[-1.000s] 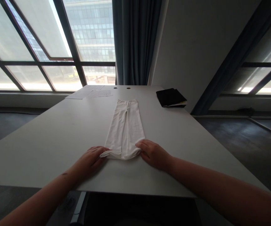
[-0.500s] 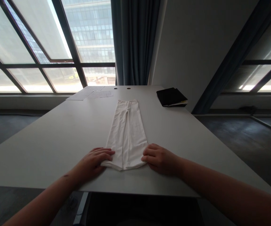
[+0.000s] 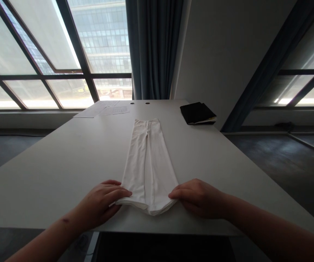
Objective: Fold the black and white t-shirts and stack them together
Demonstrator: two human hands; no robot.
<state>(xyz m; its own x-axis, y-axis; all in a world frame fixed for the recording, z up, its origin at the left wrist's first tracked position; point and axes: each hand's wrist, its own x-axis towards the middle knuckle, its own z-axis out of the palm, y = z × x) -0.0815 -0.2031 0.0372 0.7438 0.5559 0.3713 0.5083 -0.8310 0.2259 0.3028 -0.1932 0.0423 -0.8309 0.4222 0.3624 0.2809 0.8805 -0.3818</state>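
White trousers lie flat and lengthwise on the table, the drawstring waist at the far end and both leg hems toward me. My left hand is closed on the outer corner of the left hem, fingers on top; its thumb is partly hidden below the cloth. At the outer corner of the right hem, my right hand pinches the fabric, with its thumb out of sight. Between the hands the hems bow toward me, and the layers of cloth show along their edges.
The white table stretches away from me. Printed papers rest at its far left, and a black folder at the far right. Two small round dark table fittings sit near the back edge, before a blue curtain.
Both hands have come nearer to me, pulling the trouser hems along. The right hand has also shifted right, spreading the right leg wider. The waist has barely moved.
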